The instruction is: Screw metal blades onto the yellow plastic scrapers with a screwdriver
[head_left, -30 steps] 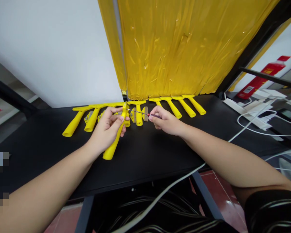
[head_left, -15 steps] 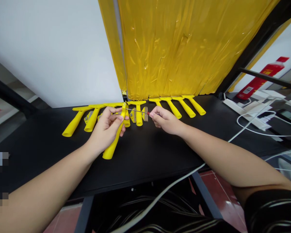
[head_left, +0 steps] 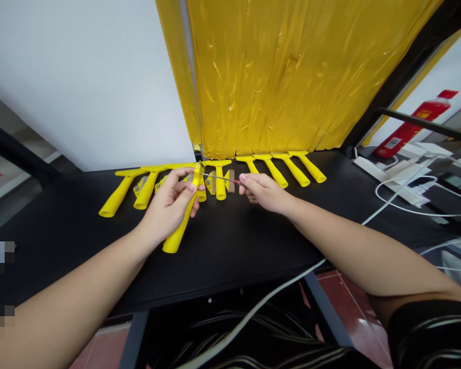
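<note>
My left hand (head_left: 176, 200) is wrapped round a yellow T-shaped scraper handle (head_left: 179, 233), held tilted with its hollow grip end down toward me. In my right hand (head_left: 259, 189) a thin screwdriver (head_left: 221, 178) is pinched by its dark, reddish handle. The shaft runs left, and its tip meets the side of the scraper handle's head. A screw there is too small to make out. Behind the hands lie small yellow pieces with metal plates (head_left: 229, 182), partly hidden by my left fingers.
Several more yellow handles (head_left: 117, 197) line the back of the black table (head_left: 253, 246), by a yellow-wrapped panel (head_left: 272, 77) and a white panel (head_left: 92, 77). To the right are a red bottle (head_left: 415, 123), a power strip (head_left: 392, 179) and a white cable (head_left: 269, 294) crossing the front edge.
My right hand has shifted slightly right and its fingers have turned on the screwdriver's handle. The tip stays at the scraper handle's head, and my left hand is nearly still.
</note>
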### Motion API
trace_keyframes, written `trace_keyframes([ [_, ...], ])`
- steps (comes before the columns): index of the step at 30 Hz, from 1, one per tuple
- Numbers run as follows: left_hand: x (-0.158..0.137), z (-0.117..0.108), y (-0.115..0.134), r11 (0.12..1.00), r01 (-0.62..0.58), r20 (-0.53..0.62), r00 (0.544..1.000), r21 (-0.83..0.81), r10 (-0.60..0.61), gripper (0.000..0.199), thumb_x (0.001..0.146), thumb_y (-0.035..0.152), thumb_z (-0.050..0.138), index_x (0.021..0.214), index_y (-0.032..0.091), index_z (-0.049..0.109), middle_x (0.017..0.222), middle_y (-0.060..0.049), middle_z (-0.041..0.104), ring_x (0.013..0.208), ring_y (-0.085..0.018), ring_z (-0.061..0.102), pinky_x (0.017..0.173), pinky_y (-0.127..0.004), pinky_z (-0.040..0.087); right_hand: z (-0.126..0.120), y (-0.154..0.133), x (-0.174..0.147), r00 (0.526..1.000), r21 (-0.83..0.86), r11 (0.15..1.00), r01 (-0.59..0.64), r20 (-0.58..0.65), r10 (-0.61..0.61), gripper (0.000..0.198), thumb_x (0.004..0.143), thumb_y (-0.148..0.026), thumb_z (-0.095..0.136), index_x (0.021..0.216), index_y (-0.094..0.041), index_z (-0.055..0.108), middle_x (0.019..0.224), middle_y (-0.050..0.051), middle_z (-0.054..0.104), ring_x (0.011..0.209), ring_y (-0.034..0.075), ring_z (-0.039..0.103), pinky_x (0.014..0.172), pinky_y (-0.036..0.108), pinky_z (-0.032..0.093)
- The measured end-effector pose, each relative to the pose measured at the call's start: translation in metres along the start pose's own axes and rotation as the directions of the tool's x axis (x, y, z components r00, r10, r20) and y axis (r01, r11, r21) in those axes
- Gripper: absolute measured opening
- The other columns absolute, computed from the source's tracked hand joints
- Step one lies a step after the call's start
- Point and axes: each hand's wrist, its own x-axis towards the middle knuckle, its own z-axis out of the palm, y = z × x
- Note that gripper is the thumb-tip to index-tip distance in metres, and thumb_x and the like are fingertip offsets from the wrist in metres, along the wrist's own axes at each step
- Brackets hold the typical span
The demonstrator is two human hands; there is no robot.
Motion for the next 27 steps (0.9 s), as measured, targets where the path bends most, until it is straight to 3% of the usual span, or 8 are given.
trace_keyframes([
  [4, -0.001, 0.001, 0.001, 1.0, 0.003, 0.0, 1.0, 0.004, -0.003, 0.038, 0.099, 0.033, 0.069, 0.132, 0.025, 0.053, 0.108, -0.008, 0.071, 0.059, -0.011, 0.064, 0.05, -0.026, 0.056, 0.002, -0.006, -0.003, 0.995, 0.011, 0.995, 0.104, 0.01, -0.104, 0.035, 0.101, -0.054, 0.065, 0.099, -0.021, 0.053, 0.07, -0.007, 0.043, 0.056, 0.01, 0.037, 0.051, 0.024, 0.033],
  [7, 0.0, 0.001, 0.001, 1.0, -0.005, -0.009, 1.0, 0.011, 0.005, 0.037, 0.099, 0.032, 0.068, 0.132, 0.025, 0.053, 0.109, -0.008, 0.07, 0.059, -0.011, 0.064, 0.05, -0.025, 0.056, 0.002, -0.006, -0.004, 0.98, -0.003, 0.981, 0.192, -0.044, -0.192, 0.036, 0.095, -0.047, 0.075, 0.101, -0.024, 0.048, 0.075, -0.007, 0.047, 0.059, 0.01, 0.041, 0.054, 0.024, 0.036],
  [10, 0.0, 0.001, 0.0, 1.0, -0.012, -0.01, 1.0, 0.019, 0.012, 0.036, 0.1, 0.031, 0.068, 0.133, 0.026, 0.053, 0.11, -0.007, 0.069, 0.06, -0.011, 0.064, 0.051, -0.025, 0.056, 0.001, -0.002, -0.001, 0.99, -0.031, 0.992, 0.126, -0.062, -0.127, 0.036, 0.1, -0.055, 0.065, 0.092, -0.022, 0.052, 0.066, -0.008, 0.04, 0.055, 0.01, 0.037, 0.052, 0.025, 0.033],
  [13, 0.0, 0.001, 0.0, 1.0, -0.018, -0.002, 1.0, 0.025, 0.018, 0.036, 0.1, 0.031, 0.068, 0.133, 0.026, 0.054, 0.112, -0.007, 0.069, 0.06, -0.01, 0.064, 0.051, -0.025, 0.056, 0.0, 0.001, 0.0, 1.0, -0.018, 1.0, 0.018, 0.016, -0.017, 0.047, 0.106, -0.061, 0.05, 0.085, -0.02, 0.055, 0.061, -0.009, 0.033, 0.052, 0.01, 0.031, 0.049, 0.026, 0.027],
  [17, -0.001, 0.0, 0.001, 0.998, -0.053, -0.004, 0.999, 0.023, 0.053, 0.035, 0.1, 0.03, 0.068, 0.133, 0.026, 0.055, 0.113, -0.008, 0.069, 0.06, -0.01, 0.064, 0.052, -0.026, 0.057, 0.001, 0.002, -0.002, 0.994, 0.038, 0.994, 0.101, 0.044, -0.102, 0.035, 0.101, -0.054, 0.065, 0.103, -0.023, 0.05, 0.071, -0.008, 0.042, 0.056, 0.01, 0.036, 0.053, 0.025, 0.033],
  [20, 0.0, 0.0, 0.001, 0.995, -0.096, -0.013, 0.995, 0.025, 0.097, 0.033, 0.101, 0.03, 0.068, 0.131, 0.024, 0.056, 0.113, -0.008, 0.069, 0.06, -0.01, 0.064, 0.053, -0.026, 0.058, 0.002, 0.003, -0.001, 0.982, 0.07, 0.98, 0.188, 0.015, -0.19, 0.038, 0.098, -0.051, 0.072, 0.102, -0.025, 0.045, 0.075, -0.008, 0.046, 0.06, 0.01, 0.041, 0.056, 0.026, 0.036],
  [27, -0.002, 0.0, 0.003, 0.987, -0.156, 0.022, 0.988, 0.021, 0.156, 0.038, 0.098, 0.035, 0.073, 0.13, 0.023, 0.058, 0.121, -0.012, 0.068, 0.062, -0.01, 0.065, 0.053, -0.025, 0.059, 0.0, 0.005, 0.003, 0.999, 0.118, 0.993, 0.021, 0.04, -0.026, 0.05, 0.105, -0.066, 0.052, 0.086, -0.02, 0.055, 0.061, -0.01, 0.03, 0.052, 0.01, 0.026, 0.05, 0.026, 0.025],
])
